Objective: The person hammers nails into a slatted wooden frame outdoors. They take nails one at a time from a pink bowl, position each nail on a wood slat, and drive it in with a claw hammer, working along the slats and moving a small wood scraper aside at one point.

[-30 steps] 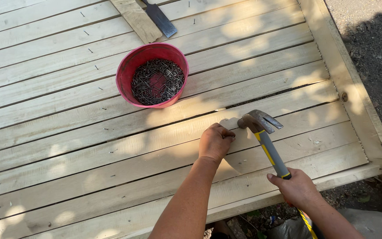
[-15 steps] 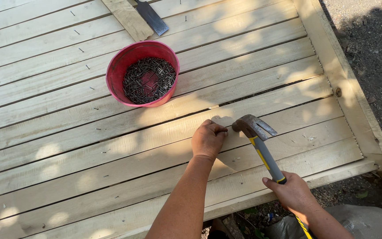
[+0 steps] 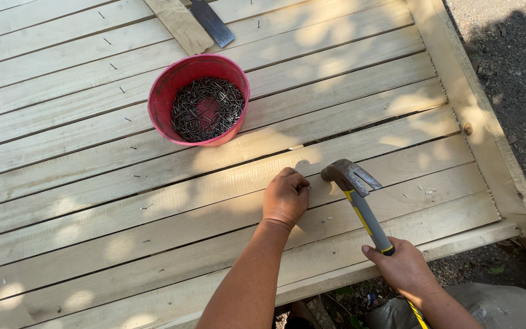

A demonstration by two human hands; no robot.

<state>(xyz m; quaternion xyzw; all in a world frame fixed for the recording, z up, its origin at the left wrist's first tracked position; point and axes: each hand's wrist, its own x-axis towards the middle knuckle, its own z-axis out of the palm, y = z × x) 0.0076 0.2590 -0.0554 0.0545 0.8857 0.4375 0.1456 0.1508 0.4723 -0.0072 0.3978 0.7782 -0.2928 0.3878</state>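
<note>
Plank deck (image 3: 92,201); nail hidden under left hand (image 3: 285,198).

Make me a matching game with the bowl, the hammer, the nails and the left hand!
Things:
1. bowl
2. hammer
3. nails
4. left hand

Descriptions:
A. heaped inside the bowl
B. fist resting on a plank
C. red and round
D. held in the right hand, grey and yellow handle

Pairs: 1-C, 2-D, 3-A, 4-B

Sun-dappled pale plank deck (image 3: 92,201) beside bare dirt (image 3: 512,79).
</note>
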